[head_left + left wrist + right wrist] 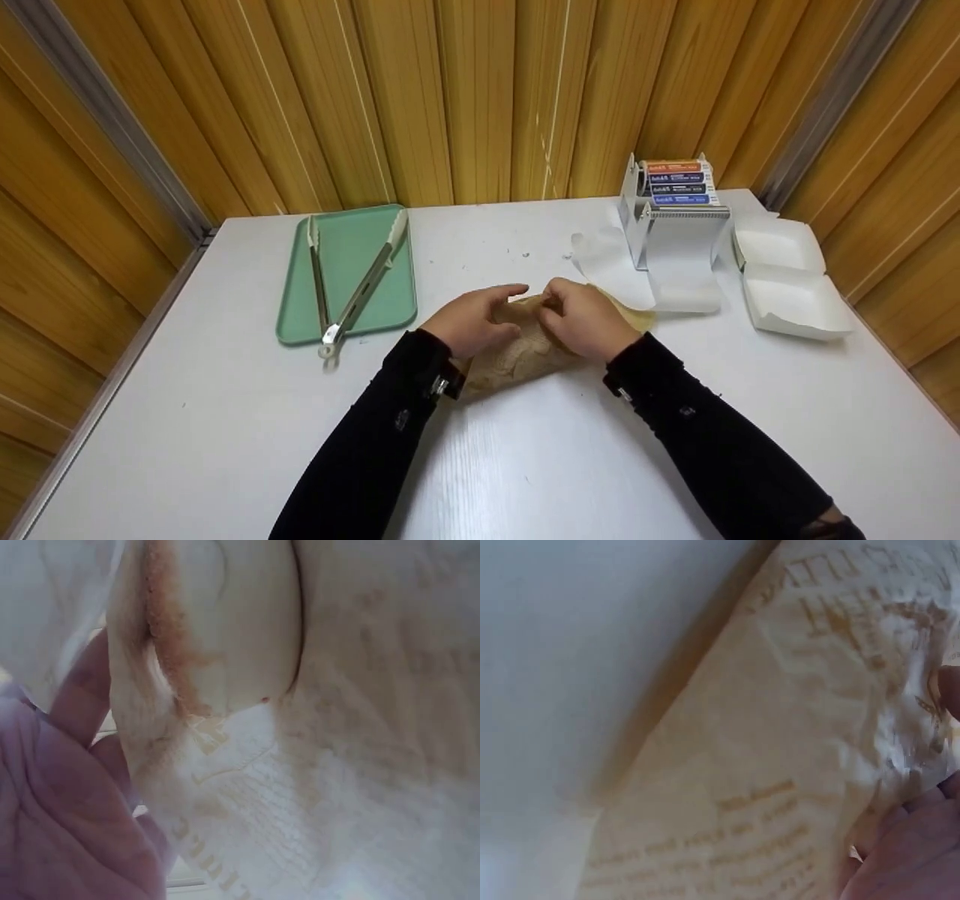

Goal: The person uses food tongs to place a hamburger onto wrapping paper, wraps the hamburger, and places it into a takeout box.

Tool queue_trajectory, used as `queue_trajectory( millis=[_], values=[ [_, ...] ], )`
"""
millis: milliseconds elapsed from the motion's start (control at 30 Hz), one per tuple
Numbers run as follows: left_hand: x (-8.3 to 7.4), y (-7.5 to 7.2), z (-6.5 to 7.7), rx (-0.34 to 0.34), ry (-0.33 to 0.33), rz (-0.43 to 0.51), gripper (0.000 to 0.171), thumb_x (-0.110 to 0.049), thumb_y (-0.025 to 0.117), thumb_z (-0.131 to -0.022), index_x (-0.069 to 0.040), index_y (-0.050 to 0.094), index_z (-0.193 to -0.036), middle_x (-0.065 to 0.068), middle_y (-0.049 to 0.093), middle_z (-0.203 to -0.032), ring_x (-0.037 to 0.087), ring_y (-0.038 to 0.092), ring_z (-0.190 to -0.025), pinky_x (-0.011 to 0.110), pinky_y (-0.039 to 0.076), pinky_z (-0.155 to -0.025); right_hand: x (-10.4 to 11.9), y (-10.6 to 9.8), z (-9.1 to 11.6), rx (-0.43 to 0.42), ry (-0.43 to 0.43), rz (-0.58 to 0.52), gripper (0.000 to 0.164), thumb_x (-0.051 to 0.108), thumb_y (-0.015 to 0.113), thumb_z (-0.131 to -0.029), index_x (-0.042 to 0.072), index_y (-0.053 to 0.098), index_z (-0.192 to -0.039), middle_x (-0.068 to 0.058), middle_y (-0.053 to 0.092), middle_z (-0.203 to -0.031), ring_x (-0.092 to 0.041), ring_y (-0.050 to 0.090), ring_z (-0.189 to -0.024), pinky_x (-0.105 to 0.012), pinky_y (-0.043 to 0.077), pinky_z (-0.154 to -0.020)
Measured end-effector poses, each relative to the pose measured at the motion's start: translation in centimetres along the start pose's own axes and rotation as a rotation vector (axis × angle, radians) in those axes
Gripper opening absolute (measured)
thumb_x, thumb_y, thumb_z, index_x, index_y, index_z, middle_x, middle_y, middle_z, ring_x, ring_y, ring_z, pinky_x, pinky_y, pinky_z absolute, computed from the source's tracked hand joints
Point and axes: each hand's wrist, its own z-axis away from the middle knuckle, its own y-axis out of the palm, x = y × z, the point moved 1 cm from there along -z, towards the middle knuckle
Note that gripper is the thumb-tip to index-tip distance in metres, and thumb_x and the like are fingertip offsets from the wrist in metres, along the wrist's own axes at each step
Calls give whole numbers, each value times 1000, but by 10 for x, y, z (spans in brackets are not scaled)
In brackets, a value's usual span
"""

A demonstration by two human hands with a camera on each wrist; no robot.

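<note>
A brown printed sheet of food wrapping paper (517,364) lies in front of me under both hands. In the left wrist view, a pale bread roll (240,622) with a browned edge shows between folds of the paper (390,765). My left hand (469,322) is at the paper's left part, thumb and index finger spread apart. Its other fingers (84,690) reach behind the paper's edge. With curled fingers, my right hand (592,319) pinches the paper's upper edge. Crumpled paper (907,705) is gathered by that hand in the right wrist view.
A green tray (360,289) with metal tongs (364,292) across it lies at the left. Back right stands a label dispenser (679,217), its white strip (611,259) trailing near my right hand. An unfolded white box (795,300) sits at the far right. Wood-look walls (480,97) border the table.
</note>
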Motion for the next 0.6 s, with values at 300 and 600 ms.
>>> queue_trajectory(
  millis=[300, 600],
  values=[
    [-6, 3, -8, -42, -70, -75, 79, -17, 77, -94, -22, 39, -163, 10, 57, -156, 24, 57, -137, 43, 45, -117, 1, 9, -6, -19, 10, 7, 23, 19, 75, -98, 1, 64, -109, -13, 66, -99, -27, 61, -88, -43, 51, -81],
    [-8, 1, -19, -119, -66, -138, 50, -14, 71, -100, -14, 60, -148, 8, 70, -137, 24, 65, -125, 41, 49, -112, 3, 19, 5, -147, -127, 85, 20, 18, 74, -98, 5, 60, -105, -17, 57, -122, -37, 56, -110, -51, 45, -102]
  ],
)
